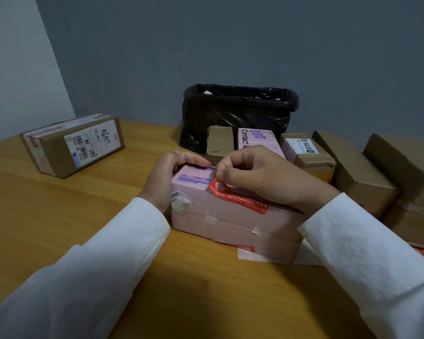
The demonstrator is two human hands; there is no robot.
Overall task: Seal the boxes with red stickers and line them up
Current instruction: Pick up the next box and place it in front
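Observation:
A pink box (230,221) lies on the wooden table (83,216) in front of me. A long red sticker (240,198) runs along its top edge. My right hand (262,177) pinches the sticker's left end, which is lifted off the box. My left hand (171,172) grips the box's left end, fingers curled over the top. Under the box's near right corner lies a white backing sheet (255,256) with a red sticker piece on it.
A row of boxes stands behind: brown (218,143), pink (257,140), labelled brown (309,155), and larger brown ones (357,172) on the right. A black-lined bin (238,111) stands at the wall. Far left lies a labelled brown box (74,145).

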